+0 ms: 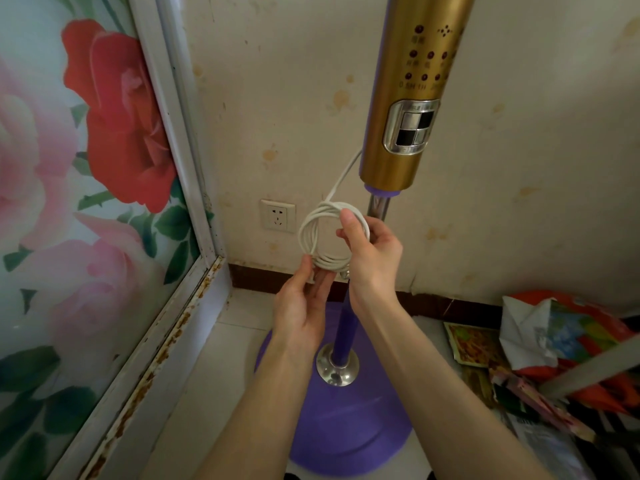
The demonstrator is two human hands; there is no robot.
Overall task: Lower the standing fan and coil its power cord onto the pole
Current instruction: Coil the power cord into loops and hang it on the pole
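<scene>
A person's two hands hold the white power cord (pixel 309 233), gathered into a loose round coil of several loops, just in front of a standing fan's pole (pixel 343 327) in the corner of a room. The right hand (pixel 372 254) grips the coil's right side, its thumb laid over the strands, while the left hand (pixel 301 303) pinches the bottom of the coil between thumb and fingers, palm turned up. A single strand runs from the top of the coil up to the foot of the fan's gold control column (pixel 408 161), which carries rows of red indicator dots and a chrome button panel. The right wrist hides the middle of the pole; below it the purple shaft meets a chrome collar (pixel 337 367) on the round purple base (pixel 346 431), which stands on the pale tiled floor (pixel 221 368). Behind the coil, a white wall socket (pixel 278 217) sits low on the stained cream wall (pixel 519 168). To the left stands a glass panel (pixel 97 174) printed with red and pink roses, its white frame rusted along the bottom. To the right, close to the base, lies a heap of crumpled bags and papers (pixel 561 334).
</scene>
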